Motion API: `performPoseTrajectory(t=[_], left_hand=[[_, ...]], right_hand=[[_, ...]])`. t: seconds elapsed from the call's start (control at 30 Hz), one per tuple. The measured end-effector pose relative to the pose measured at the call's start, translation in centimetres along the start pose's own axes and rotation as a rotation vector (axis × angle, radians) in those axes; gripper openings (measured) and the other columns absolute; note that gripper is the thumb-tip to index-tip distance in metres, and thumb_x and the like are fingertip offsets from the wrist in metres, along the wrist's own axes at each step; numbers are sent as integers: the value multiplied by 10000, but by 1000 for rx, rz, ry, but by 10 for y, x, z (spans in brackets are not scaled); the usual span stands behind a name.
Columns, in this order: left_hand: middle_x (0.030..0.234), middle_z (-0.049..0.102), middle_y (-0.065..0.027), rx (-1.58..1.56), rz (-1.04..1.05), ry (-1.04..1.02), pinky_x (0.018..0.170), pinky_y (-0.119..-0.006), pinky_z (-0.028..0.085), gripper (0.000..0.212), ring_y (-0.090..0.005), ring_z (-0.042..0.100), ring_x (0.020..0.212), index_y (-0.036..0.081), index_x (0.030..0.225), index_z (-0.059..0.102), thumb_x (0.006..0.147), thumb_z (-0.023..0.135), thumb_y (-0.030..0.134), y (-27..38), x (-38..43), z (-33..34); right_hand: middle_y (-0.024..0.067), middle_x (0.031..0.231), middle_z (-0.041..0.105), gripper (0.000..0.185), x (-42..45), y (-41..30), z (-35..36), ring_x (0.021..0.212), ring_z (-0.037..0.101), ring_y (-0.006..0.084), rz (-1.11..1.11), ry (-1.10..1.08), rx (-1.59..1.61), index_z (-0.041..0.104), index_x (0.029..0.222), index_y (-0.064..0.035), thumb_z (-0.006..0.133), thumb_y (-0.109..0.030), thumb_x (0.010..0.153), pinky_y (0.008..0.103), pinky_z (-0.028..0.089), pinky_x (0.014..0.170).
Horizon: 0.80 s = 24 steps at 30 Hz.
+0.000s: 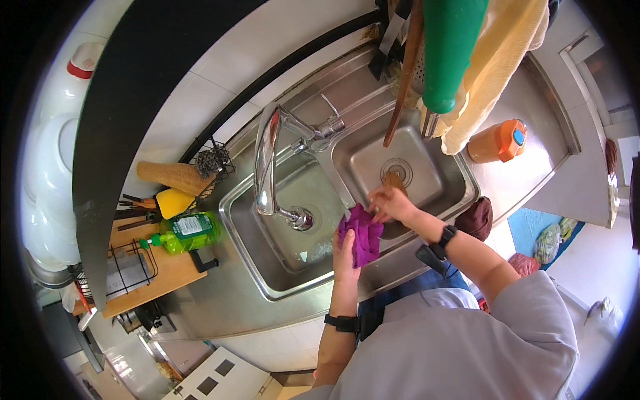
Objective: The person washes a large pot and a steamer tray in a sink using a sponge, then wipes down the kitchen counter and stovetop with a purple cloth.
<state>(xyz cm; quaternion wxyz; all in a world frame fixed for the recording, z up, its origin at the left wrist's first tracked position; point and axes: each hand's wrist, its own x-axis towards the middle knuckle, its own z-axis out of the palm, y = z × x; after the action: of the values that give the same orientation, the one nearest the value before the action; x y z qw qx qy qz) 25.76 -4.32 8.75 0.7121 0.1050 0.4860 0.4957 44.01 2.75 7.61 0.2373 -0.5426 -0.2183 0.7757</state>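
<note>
A bunched purple cloth is in my left hand, held above the divider and front edge of a double stainless steel sink. My right hand, slightly blurred, is just to the right of the cloth; whether its fingertips touch the cloth is unclear. Beneath the chrome faucet, the left basin has cloudy water with some suds in it. Near the drain of the right basin lies a brownish thing, partly hidden by my right hand.
Left of the sink are a green dish soap bottle, a yellow sponge, a loofah and a steel wool scrubber. An orange-lidded bottle and a dark brown cloth lie right. A green-handled utensil and cream cloth hang overhead.
</note>
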Motion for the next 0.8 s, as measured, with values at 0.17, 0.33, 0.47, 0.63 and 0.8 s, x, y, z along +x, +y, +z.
performPoseTrajectory(t=[0.17,0.33,0.47,0.63,0.8], left_hand=[[1201,546,-105,0,168,55,949,-373,454,482,-225,558,1083,49,1296,423,861,612,135,21,-10,-12],[1198,550,-105,11,185,157,947,-371,453,402,-227,551,1093,45,1262,445,893,581,129,29,-26,-43],[1201,550,-100,-4,174,132,948,-376,454,403,-228,550,1096,45,1267,443,897,579,129,19,-31,-53],[1212,542,-101,-11,180,112,949,-377,455,413,-230,552,1093,44,1279,436,899,577,127,18,-32,-51],[1186,547,-95,14,151,73,926,-362,467,411,-216,562,1069,38,1253,444,884,604,122,32,-31,-50]], right_hand=[[216,1030,577,749,106,72,-52,1059,538,372,-23,846,-878,307,1333,-74,704,-287,734,415,420,975],[231,1073,601,865,112,79,-67,1013,595,330,50,631,-752,285,1345,-27,742,-299,663,390,478,889],[235,1197,552,723,109,51,-99,1101,560,349,47,554,-535,393,1288,-8,723,-268,700,377,472,908],[238,1151,579,686,89,13,-115,1066,580,334,-343,702,24,415,1263,-13,724,-239,693,383,477,871],[124,1041,600,543,46,-33,-85,914,607,218,-485,704,-768,462,1201,-26,684,-166,726,327,500,761]])
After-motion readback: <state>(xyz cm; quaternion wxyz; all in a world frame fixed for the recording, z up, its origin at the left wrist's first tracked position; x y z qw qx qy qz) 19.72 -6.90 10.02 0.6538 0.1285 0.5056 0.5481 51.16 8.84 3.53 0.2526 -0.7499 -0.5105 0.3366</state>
